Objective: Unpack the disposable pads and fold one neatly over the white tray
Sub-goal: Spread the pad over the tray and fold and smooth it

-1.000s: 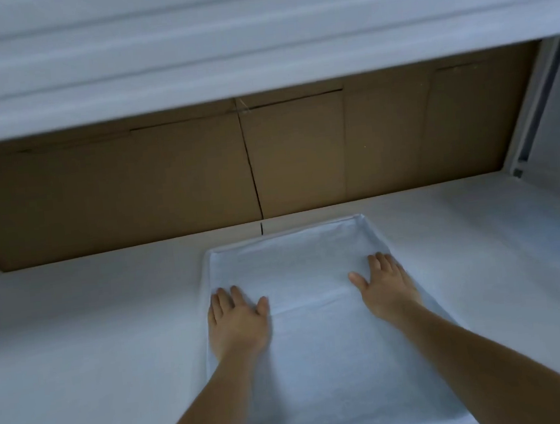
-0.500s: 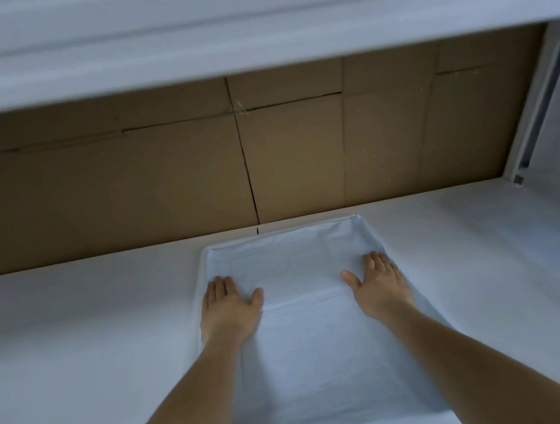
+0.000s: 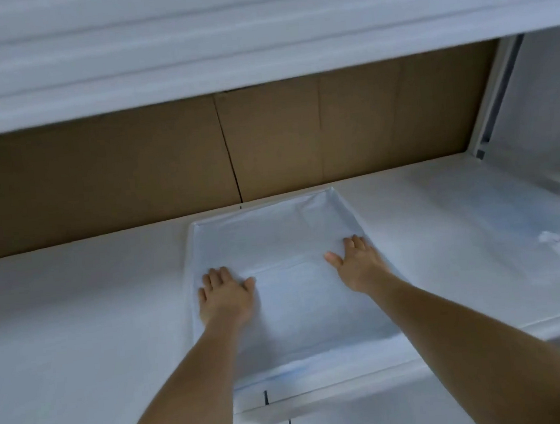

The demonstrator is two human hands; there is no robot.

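- The white tray (image 3: pixel 191 254) lies on the white desk (image 3: pixel 76 317), its far edge near the brown cardboard (image 3: pixel 98 181) that lines the back.
- A pale blue disposable pad (image 3: pixel 300 298) covers the inside of the tray, running up its side walls and reaching the far rim.
- A faint crease crosses the pad from side to side at about the level of the fingertips; the near part looks like a second layer lying on the first.
- The pad's near edge hangs slightly over the tray's front rim, close to the front edge of the desk.
- The left hand (image 3: pixel 225 297) lies flat on the pad by the tray's left wall, fingers straight and together, thumb spread toward the middle.
- The right hand (image 3: pixel 357 262) lies flat on the pad by the right wall, fingers straight, thumb spread inward.
- The two hands are well apart, one at each side of the tray, palms down, gripping nothing.
- Another sheet of thin blue-white material (image 3: pixel 499 231) lies spread on the desk to the right of the tray.
- A white shelf (image 3: pixel 221 39) overhangs the desk, blurred.
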